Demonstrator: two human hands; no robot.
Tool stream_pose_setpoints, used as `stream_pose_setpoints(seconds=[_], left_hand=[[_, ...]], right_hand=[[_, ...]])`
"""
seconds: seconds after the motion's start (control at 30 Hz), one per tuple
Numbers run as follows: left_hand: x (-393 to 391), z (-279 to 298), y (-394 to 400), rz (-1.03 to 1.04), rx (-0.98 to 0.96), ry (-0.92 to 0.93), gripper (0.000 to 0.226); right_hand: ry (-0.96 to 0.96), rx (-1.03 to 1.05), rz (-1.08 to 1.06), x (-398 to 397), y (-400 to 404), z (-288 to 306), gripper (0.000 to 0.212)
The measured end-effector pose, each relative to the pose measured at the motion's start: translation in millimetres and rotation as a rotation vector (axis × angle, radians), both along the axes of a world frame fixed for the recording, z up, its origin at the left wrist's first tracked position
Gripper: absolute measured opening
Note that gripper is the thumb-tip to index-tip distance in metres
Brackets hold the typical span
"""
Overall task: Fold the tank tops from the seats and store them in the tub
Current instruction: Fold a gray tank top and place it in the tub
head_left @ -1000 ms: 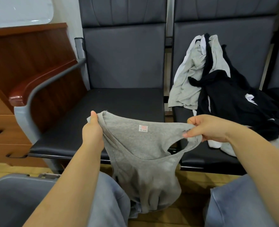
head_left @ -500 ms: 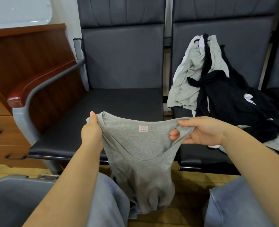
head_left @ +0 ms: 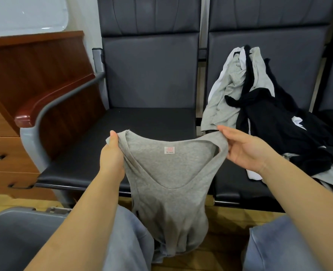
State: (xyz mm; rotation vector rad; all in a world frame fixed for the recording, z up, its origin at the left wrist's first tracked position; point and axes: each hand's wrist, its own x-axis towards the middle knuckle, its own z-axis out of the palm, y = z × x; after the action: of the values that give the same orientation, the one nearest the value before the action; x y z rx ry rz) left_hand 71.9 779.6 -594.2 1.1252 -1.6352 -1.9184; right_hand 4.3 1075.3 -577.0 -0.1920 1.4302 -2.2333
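The grey tub (head_left: 11, 237) sits nearest, by your left knee. You hold the grey tank top (head_left: 167, 184) spread by its straps above your lap: left hand (head_left: 112, 159) pinching one strap, right hand (head_left: 245, 151) gripping the other. You're opening it for folding; next, lay it flat on the empty seat (head_left: 134, 126). Beyond, unfolded tank tops (head_left: 263, 106) wait.
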Motion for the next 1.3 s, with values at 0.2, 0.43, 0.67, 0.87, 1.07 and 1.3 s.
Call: stream_pose_setpoints(seconds=[0.2, 0.43, 0.67, 0.87, 1.07, 1.3], left_hand=[[15.3, 9.9, 2.9, -0.123, 0.157, -0.006, 0.050], [59.1, 57.4, -21.0, -0.377, 0.081, 0.141, 0.049], [89.2, 123.7, -31.9, -0.609, 0.044, 0.233, 0.033], [86.3, 152.8, -44.5, -0.571, -0.495, 0.022, 0.028], [59.6, 139.1, -55.3, -0.455, -0.713, -0.142, 0.029], [9.7, 58.1, -27.4, -0.194, -0.670, 0.121, 0.017]], right_hand=[[0.120, 0.032, -0.018, 17.5, -0.9, 18.6, 0.033], [0.318, 0.091, -0.038, 37.9, 7.6, 61.2, 0.057], [0.404, 0.048, -0.023, 54.2, 3.7, 126.7, 0.064], [0.590, 0.241, -0.104, 47.3, -9.2, 150.8, 0.033], [0.730, 0.561, -0.262, 23.7, -38.4, 121.1, 0.054], [1.060, 0.964, -0.198, -7.6, -88.2, 34.2, 0.075]])
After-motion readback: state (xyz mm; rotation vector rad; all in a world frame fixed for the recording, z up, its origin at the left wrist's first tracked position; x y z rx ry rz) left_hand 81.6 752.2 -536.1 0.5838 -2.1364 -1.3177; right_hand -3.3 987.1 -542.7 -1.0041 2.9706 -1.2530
